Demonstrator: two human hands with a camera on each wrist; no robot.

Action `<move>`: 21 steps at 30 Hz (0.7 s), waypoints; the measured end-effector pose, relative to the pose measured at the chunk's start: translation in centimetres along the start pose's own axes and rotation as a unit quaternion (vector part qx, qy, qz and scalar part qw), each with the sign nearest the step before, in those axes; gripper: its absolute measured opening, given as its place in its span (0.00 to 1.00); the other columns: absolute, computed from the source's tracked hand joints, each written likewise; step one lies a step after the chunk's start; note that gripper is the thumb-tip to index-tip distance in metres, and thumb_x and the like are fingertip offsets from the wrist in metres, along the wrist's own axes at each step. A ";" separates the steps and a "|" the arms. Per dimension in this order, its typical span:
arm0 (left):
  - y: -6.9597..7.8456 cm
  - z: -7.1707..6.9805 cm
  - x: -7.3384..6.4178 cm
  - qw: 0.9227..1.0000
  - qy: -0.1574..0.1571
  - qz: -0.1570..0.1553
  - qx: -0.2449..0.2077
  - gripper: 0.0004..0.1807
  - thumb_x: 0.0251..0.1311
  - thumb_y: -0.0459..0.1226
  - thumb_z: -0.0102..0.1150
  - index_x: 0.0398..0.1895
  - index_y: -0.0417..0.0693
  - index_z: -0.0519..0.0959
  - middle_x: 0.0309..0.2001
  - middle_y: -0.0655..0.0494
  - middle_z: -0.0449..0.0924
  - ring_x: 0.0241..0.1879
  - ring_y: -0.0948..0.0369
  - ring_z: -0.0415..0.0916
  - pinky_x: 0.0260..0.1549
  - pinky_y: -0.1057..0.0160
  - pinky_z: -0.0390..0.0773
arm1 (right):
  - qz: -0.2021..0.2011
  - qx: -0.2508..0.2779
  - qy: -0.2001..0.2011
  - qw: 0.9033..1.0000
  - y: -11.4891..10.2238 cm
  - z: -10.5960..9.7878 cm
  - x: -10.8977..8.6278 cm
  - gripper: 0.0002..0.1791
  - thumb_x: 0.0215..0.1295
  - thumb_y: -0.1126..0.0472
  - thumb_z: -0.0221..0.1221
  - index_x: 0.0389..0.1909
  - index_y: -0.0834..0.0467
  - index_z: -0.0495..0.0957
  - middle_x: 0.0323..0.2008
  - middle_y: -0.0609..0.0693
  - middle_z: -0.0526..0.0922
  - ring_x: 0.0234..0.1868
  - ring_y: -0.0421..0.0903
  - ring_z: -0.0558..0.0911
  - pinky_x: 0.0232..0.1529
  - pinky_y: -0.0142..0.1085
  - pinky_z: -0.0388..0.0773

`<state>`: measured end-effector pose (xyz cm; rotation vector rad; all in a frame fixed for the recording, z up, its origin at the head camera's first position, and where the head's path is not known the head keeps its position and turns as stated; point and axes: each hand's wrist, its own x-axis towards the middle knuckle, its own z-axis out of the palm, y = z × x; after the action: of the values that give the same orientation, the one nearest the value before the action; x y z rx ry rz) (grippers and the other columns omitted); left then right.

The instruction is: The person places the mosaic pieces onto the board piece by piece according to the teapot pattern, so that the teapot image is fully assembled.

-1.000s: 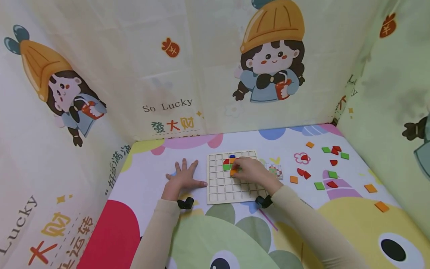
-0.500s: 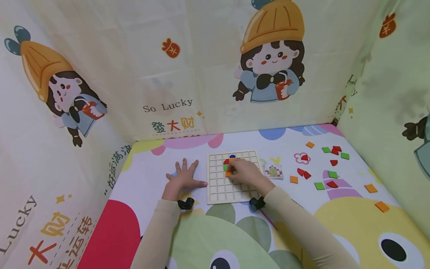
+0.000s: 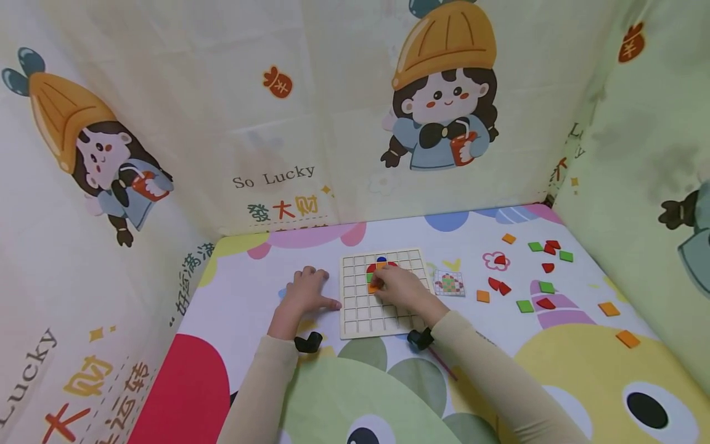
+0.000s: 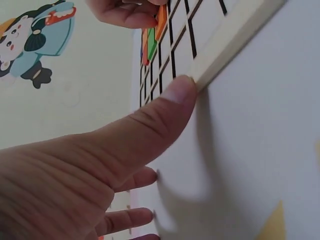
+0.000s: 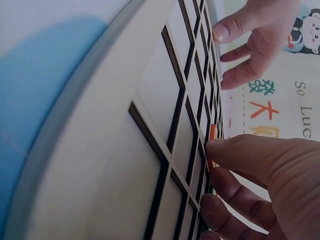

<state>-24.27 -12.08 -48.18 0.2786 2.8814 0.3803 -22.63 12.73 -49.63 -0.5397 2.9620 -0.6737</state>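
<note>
In the head view a square wooden grid board (image 3: 355,314) lies on the table. Near its top sit a blue piece (image 3: 381,259), red pieces (image 3: 371,268), an orange tile and a green tile (image 3: 370,278). My right hand (image 3: 402,287) is over the board, thumb and fingertips pinching an orange square tile (image 3: 371,288) at the grid, just below the green one; the right wrist view shows the thumb against this tile's edge. Left of the board, my left hand (image 3: 305,293) rests on the table with fingers apart. Its thumb touches the board's side edge in the left wrist view.
A small pattern card (image 3: 449,283) lies just right of the board. Farther right, loose green tiles (image 3: 524,306), red pieces (image 3: 546,303) and orange tiles (image 3: 609,309) are scattered. Printed cloth walls (image 3: 333,123) stand behind and at both sides.
My right hand has shifted slightly left across the board with the orange tile, uncovering the pattern card. The left fingers, earlier stretched out straight, are now more bent.
</note>
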 end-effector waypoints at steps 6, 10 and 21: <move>0.6 -0.3 -0.1 1.000 0.006 -0.005 0.009 0.48 0.45 0.58 0.81 0.68 0.48 0.75 0.66 0.41 0.71 0.62 0.42 0.66 0.59 0.33 0.73 | 0.008 0.009 0.002 1.000 0.1 -0.2 -0.6 0.06 0.66 0.55 0.68 0.41 0.49 0.86 0.41 0.43 0.83 0.38 0.41 0.79 0.46 0.40 0.80; 0.2 -0.2 -0.2 1.000 0.010 -0.002 0.010 0.48 0.45 0.59 0.81 0.69 0.48 0.75 0.66 0.41 0.70 0.63 0.41 0.65 0.57 0.29 0.72 | 0.001 0.010 0.007 1.000 0.5 -1.2 -1.8 0.07 0.68 0.53 0.66 0.42 0.50 0.85 0.41 0.44 0.85 0.38 0.42 0.79 0.46 0.41 0.81; -0.3 0.3 -0.6 1.000 -0.004 -0.005 -0.014 0.48 0.50 0.59 0.78 0.74 0.54 0.70 0.76 0.41 0.60 0.73 0.35 0.56 0.57 0.19 0.62 | 0.048 -0.001 0.058 0.997 4.2 -5.0 -9.2 0.09 0.67 0.54 0.66 0.44 0.52 0.85 0.43 0.48 0.85 0.39 0.46 0.82 0.42 0.45 0.83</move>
<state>-23.71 -12.45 -48.41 0.2600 2.8665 0.4161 -16.06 21.53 -47.11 -0.3678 3.0718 -0.7176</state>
